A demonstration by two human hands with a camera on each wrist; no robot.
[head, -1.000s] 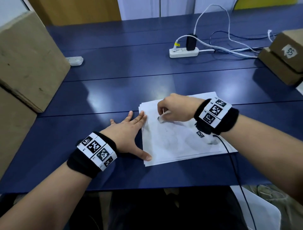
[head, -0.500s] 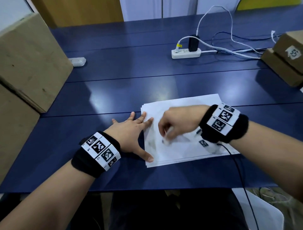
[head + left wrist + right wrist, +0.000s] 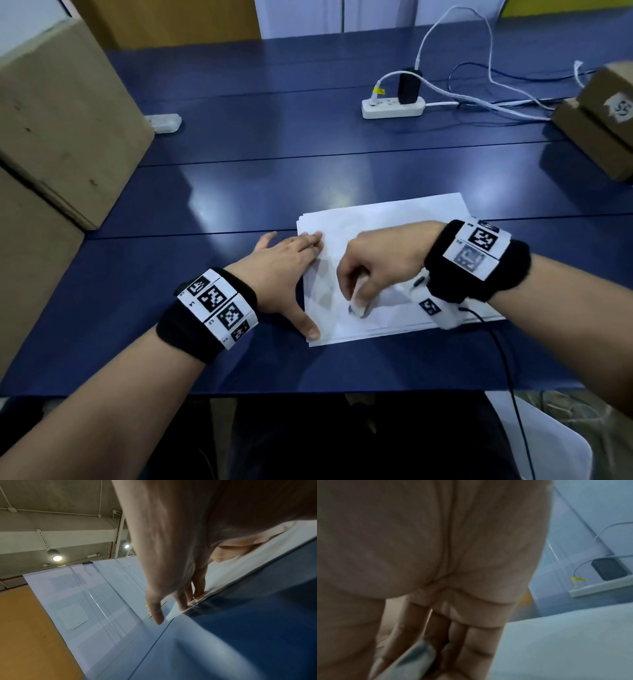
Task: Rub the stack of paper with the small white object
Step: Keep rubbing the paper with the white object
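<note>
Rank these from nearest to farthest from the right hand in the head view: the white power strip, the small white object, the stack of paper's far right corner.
1. small white object: pinched in the right hand, its tip on the stack of paper.
2. The stack's far right corner: beyond the wrist.
3. white power strip: far across the table, behind the stack.

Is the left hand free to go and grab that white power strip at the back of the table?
Probably yes. The left hand lies flat, holding nothing, merely pressing the paper stack's edge. Bare blue table lies between it and the power strip. Lifting it would leave the paper unsteadied.
</note>
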